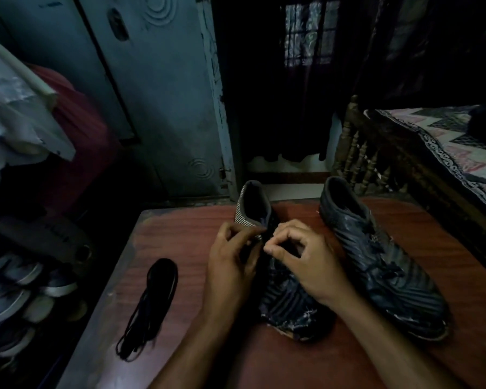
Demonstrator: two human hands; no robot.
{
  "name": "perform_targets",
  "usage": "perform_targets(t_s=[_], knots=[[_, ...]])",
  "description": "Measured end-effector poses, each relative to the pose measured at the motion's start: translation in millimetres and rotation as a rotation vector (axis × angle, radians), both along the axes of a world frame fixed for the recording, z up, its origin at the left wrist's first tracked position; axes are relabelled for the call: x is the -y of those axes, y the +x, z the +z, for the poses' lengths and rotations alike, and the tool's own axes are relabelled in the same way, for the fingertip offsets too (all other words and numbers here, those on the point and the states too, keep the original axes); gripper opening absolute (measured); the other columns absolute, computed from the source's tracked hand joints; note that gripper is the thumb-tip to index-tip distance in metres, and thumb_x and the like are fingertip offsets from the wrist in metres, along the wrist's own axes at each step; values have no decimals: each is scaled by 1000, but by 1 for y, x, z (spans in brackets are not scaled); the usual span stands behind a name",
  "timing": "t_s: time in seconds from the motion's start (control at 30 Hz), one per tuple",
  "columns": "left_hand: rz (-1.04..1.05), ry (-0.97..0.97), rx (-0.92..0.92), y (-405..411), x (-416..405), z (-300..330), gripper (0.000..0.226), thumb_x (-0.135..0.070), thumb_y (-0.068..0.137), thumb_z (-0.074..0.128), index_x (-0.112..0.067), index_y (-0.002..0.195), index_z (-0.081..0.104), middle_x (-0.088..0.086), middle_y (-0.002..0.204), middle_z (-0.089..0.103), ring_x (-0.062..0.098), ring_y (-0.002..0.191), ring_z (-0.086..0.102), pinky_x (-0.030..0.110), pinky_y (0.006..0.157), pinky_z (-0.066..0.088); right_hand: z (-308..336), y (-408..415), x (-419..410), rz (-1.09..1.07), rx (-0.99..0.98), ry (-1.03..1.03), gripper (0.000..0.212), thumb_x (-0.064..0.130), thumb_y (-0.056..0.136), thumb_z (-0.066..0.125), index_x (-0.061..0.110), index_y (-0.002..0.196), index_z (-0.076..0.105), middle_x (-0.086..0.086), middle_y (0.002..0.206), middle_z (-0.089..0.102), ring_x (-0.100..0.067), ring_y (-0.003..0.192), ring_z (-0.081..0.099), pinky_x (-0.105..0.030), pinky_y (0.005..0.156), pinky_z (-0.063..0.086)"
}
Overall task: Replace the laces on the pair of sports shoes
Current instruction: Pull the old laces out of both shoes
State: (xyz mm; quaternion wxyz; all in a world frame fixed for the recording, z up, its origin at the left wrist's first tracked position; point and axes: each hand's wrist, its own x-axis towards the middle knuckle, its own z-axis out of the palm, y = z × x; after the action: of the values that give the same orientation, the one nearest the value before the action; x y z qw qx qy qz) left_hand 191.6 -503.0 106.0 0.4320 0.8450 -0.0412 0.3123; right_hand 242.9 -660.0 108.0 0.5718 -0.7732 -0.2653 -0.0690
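Both hands, left hand [230,265] & right hand [300,259], pinch at worn black ribbed shoe [286,299] w/ torn toe.

Both hands, left hand [230,265] and right hand [303,259], pinched at the near shoe [281,299]; spare black laces [149,301] lay beside it.

Both forearms reach in from the lower edge, converging toward the middle. The left hand [230,262] has its fingers [246,234] curled, thumb and forefinger tips brought together in a pinch. The right hand [300,254] sits just beside it, knuckles up, its fingers bent inward and pinching close to the left fingertips.
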Motion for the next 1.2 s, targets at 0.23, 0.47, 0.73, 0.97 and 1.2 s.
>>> perform_targets(t_s=[0.23,0.47,0.73,0.97,1.2], knots=[[27,-63,-38,3,-3,2,15,-9,92,73,-24,92,74,-17,93,54,7,87,60,18,75,49,5,-2,2,-12,-58,129,8,29,85,75,23,82,70,6,96,65,-14,103,64,-44,91,54],[-266,-517,-259,-3,-7,12,5,-18,77,76,-17,72,75,-14,78,58,2,76,57,17,71,45,4,-6,0,-200,238,-194,24,15,72,82,21,85,64,13,89,59,-1,86,57,-10,75,41],[-468,-441,-310,-8,1,11,6,-13,78,79,-15,84,78,-10,79,64,12,80,58,25,76,46,4,-7,1,-172,292,-255,20,17,76,82,22,91,70,13,93,56,-4,83,55,-11,69,37],[-97,-240,-199,1,-9,-2,39,-16,85,77,-47,108,70,-17,103,58,10,97,64,42,93,57,7,-5,3,-23,69,21,8,20,81,79,19,79,71,6,96,63,-7,106,62,-18,92,47],[-86,-244,-141,4,-8,1,28,-8,86,78,-36,87,79,-16,94,59,7,93,62,23,83,50,8,-3,4,176,-109,151,8,23,76,79,21,75,71,-1,100,66,0,113,59,-20,107,38]])
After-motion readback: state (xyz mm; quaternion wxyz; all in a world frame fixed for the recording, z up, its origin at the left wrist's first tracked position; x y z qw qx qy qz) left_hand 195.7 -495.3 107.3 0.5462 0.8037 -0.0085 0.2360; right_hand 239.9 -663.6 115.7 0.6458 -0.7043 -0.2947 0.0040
